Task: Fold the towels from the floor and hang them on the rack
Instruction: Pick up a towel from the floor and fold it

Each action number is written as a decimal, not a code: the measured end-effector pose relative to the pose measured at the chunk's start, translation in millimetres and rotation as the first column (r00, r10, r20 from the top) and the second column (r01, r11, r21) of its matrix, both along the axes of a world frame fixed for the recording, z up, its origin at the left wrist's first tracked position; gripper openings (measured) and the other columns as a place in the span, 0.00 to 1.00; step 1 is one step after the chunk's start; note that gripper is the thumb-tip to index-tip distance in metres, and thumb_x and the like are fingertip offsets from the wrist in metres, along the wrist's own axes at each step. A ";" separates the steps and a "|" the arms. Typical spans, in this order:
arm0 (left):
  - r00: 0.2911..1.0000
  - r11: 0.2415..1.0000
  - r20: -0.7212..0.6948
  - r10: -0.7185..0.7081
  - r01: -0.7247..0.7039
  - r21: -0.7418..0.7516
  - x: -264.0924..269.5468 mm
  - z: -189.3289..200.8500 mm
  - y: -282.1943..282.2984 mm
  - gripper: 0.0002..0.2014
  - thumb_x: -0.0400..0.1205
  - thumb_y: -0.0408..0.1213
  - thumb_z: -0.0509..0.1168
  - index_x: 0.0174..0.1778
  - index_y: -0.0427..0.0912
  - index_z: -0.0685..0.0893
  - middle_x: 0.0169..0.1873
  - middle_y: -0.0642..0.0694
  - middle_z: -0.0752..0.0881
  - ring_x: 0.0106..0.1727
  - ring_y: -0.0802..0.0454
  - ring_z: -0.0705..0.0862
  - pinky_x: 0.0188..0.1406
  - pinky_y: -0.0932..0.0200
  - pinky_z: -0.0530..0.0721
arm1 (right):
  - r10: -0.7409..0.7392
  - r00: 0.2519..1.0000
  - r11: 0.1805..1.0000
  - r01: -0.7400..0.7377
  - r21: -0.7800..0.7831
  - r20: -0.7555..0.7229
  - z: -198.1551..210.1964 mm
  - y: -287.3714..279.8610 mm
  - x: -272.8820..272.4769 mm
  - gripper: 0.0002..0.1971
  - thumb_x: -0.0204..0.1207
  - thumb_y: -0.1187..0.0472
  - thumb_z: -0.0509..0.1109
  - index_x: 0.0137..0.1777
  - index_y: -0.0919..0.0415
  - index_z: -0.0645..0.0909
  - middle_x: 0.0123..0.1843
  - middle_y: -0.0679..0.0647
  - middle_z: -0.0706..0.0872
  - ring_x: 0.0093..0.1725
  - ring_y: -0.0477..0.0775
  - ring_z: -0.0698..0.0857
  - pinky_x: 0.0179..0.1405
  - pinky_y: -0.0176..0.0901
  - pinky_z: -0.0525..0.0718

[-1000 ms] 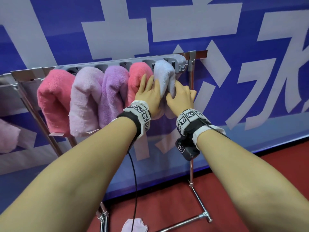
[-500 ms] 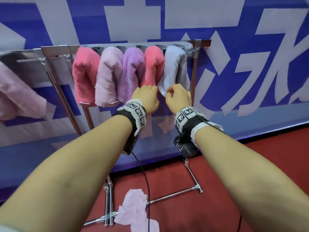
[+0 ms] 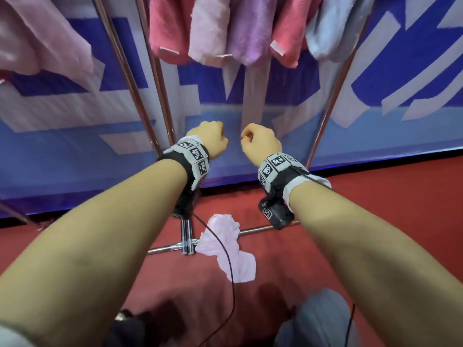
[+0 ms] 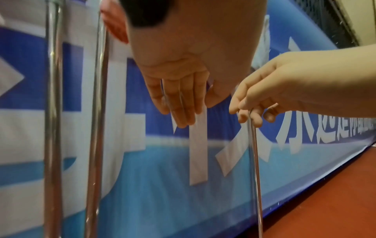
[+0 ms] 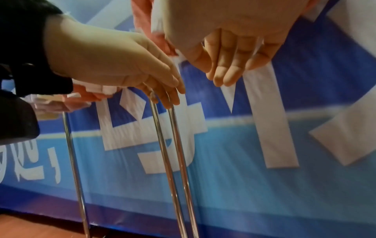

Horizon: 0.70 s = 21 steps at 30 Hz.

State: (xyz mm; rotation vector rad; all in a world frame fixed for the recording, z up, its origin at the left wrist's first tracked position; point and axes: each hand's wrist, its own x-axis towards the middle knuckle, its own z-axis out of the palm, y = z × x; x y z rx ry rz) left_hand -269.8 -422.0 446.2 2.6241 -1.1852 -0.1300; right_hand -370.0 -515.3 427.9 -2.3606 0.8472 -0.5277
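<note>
- The red floor carries the chrome base bars of the rack
- A crumpled pale pink towel lies on the floor, partly over a base bar
- Five folded towels hang side by side on the rack
</note>
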 end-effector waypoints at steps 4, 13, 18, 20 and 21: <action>0.993 0.998 -0.110 0.035 -0.029 0.050 29.6 -69.1 10.7 0.14 0.78 0.38 0.57 0.56 0.40 0.80 0.55 0.36 0.84 0.55 0.35 0.82 0.53 0.49 0.80 | 0.035 0.993 0.999 -0.031 0.037 -0.109 -63.5 12.4 27.3 0.11 0.74 0.64 0.60 0.51 0.57 0.82 0.52 0.53 0.86 0.52 0.61 0.81 0.46 0.43 0.74; 0.933 0.980 -0.348 0.093 -0.024 0.196 70.0 -250.0 17.5 0.14 0.79 0.36 0.58 0.58 0.37 0.80 0.58 0.33 0.84 0.60 0.35 0.82 0.61 0.48 0.80 | 0.065 0.947 0.985 -0.010 0.175 -0.316 -231.1 13.8 65.7 0.13 0.73 0.66 0.60 0.51 0.56 0.83 0.54 0.55 0.87 0.55 0.62 0.81 0.51 0.43 0.75; 0.888 0.967 -0.442 0.129 -0.013 0.255 80.3 -341.1 11.2 0.15 0.79 0.34 0.59 0.61 0.38 0.80 0.58 0.36 0.85 0.59 0.37 0.82 0.61 0.52 0.80 | 0.118 0.891 0.966 -0.001 0.257 -0.439 -329.0 5.5 79.5 0.09 0.76 0.64 0.61 0.50 0.54 0.82 0.52 0.55 0.87 0.52 0.62 0.84 0.47 0.43 0.79; 0.863 0.958 -0.485 0.137 0.009 0.286 81.9 -374.2 10.9 0.16 0.79 0.34 0.58 0.62 0.39 0.79 0.57 0.37 0.85 0.56 0.39 0.84 0.59 0.52 0.82 | 0.129 0.868 0.964 0.005 0.267 -0.479 -366.7 2.7 80.6 0.08 0.77 0.61 0.63 0.53 0.54 0.82 0.55 0.55 0.88 0.54 0.62 0.84 0.54 0.46 0.81; 0.851 0.953 -0.504 0.144 0.018 0.303 82.2 -390.6 11.5 0.16 0.79 0.33 0.58 0.62 0.40 0.79 0.57 0.38 0.85 0.55 0.39 0.84 0.57 0.51 0.83 | 0.137 0.855 0.964 0.000 0.265 -0.501 -385.7 1.8 81.1 0.09 0.78 0.61 0.64 0.54 0.54 0.82 0.57 0.55 0.88 0.56 0.62 0.84 0.58 0.46 0.79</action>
